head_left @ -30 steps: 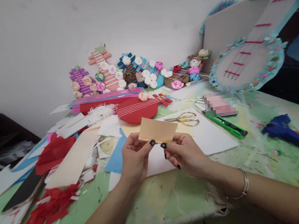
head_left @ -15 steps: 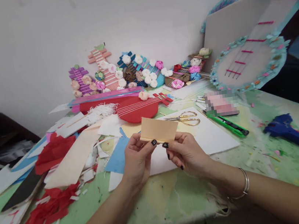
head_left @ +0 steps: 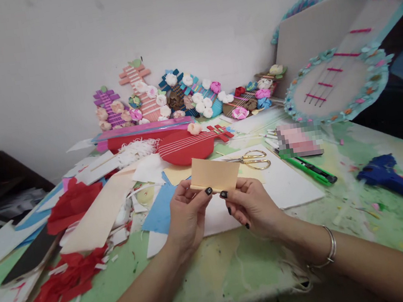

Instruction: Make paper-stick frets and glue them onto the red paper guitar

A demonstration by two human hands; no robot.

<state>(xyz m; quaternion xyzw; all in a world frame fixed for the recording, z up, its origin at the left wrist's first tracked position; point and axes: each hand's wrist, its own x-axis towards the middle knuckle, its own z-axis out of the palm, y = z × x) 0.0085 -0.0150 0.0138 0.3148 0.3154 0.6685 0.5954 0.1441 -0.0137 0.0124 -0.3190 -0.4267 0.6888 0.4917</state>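
A small tan sheet of paper [head_left: 215, 173] is pinched between both hands above the table, its lower edge folded or rolled into a narrow strip. My left hand [head_left: 190, 215] grips the lower left part, thumb in front. On the lower right, my right hand [head_left: 256, 206] holds it closed between thumb and fingers. Underneath lies a white board [head_left: 289, 188], with blue paper [head_left: 160, 209] at its left. Gold-handled scissors [head_left: 251, 160] rest on the board just beyond my right hand. Behind the paper sits a red lute-shaped craft piece [head_left: 186, 147] with white strings.
A green utility knife [head_left: 309, 170] and a blue glue gun [head_left: 397, 183] lie to the right. Red crepe paper [head_left: 72, 206], a cream strip [head_left: 99, 213] and scraps crowd the left. Decorated miniature instruments [head_left: 145, 96] lean against the wall; a large one [head_left: 338, 84] stands at right.
Both hands keep the same pinch on the tan paper. The whole view has shifted very slightly; nothing else has visibly moved.
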